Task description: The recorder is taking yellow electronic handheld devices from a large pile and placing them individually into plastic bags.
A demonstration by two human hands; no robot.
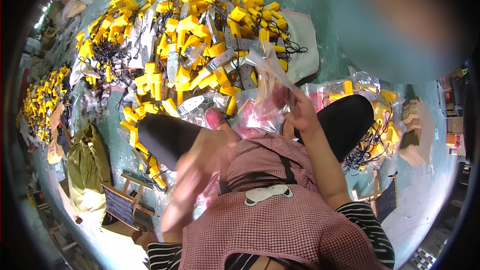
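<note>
My right hand (pixel 302 113) is closed on the upper edge of a clear plastic bag (pixel 272 77), which hangs in front of my lap. My left hand (pixel 205 152) is smeared by motion over my left thigh, so its fingers do not show clearly. Beyond my knees lies a big heap of yellow-handled tools (pixel 192 32) with flat grey metal blades and black cords. More clear plastic (pixel 252 117) is spread between my feet, close to a red shoe (pixel 215 118).
Right of my knee, a plastic sack (pixel 385 120) holds more yellow tools and cords, with stacked flat cardboard (pixel 417 130) beside it. An olive cloth bundle (pixel 87 170) lies at left, near a low wooden-framed seat (pixel 122 205). Another yellow heap (pixel 45 105) is farther left.
</note>
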